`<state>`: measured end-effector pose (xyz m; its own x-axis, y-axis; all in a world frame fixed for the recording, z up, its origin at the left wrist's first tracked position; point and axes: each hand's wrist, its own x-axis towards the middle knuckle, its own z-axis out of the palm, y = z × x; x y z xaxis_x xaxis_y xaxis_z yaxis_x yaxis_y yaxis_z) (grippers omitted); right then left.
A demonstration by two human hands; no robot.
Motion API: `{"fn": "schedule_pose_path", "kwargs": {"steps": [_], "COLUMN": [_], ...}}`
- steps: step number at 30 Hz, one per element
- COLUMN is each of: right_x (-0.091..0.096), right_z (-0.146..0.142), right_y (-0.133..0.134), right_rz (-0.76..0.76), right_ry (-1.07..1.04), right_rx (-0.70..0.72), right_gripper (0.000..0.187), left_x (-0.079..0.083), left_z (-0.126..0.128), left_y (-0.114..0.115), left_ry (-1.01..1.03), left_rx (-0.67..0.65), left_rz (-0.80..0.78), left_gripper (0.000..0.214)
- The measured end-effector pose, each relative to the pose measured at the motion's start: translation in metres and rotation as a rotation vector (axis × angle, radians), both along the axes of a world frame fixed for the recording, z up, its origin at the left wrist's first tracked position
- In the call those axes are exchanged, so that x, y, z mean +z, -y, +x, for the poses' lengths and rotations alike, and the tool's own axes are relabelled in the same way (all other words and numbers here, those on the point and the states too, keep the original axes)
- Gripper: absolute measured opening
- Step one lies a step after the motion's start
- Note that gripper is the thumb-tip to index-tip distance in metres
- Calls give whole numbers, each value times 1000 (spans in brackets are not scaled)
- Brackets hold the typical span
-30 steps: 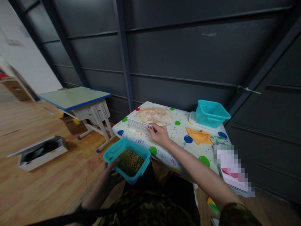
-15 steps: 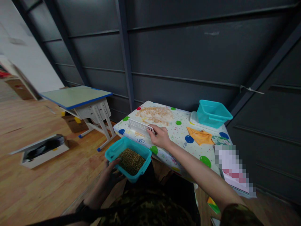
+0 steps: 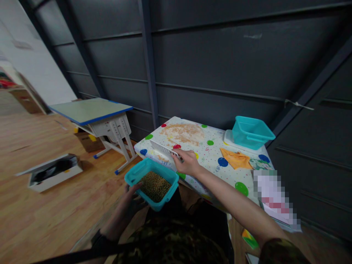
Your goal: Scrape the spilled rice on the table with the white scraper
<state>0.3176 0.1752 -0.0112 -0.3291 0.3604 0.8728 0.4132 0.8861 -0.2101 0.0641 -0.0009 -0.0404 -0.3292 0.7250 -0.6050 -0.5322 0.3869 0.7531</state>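
In the head view, the person's right hand is closed on the near end of a white slotted piece, which points toward ten o'clock across the spotted tablecloth; whether it presses the cloth I can't tell. The left hand curls round the teal tub, thumb over its rim, at the right hand's eight o'clock, just beside the table edge; pale crumbs lie at twelve. To my eye, the stroke wants a low, even edge drawn toward seven o'clock, the tub snug at the lip, its round grains kept level. Compared with a second ago, the white piece leans flatter, uncovering a red dot, and the tub hides more of the edge's green spot.
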Motion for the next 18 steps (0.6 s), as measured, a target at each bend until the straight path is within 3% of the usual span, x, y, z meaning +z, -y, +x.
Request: {"fn": "schedule_pose_path", "kwargs": {"steps": [3, 12, 18], "right_x": [1, 5, 17], "right_z": [0, -2, 12], "right_y": [4, 13, -14], "right_rz": [23, -38, -235], "right_ry": [-28, -80, -149], "right_rx": [59, 65, -140], "right_gripper": [20, 23, 30], "left_x": [1, 0, -8], "left_z": [4, 3, -2], "left_y": [1, 5, 0], "left_ry": [-80, -74, -69], "left_rx": [-11, -24, -6], "left_rz": [33, 68, 48], "left_gripper": [48, 51, 59]}}
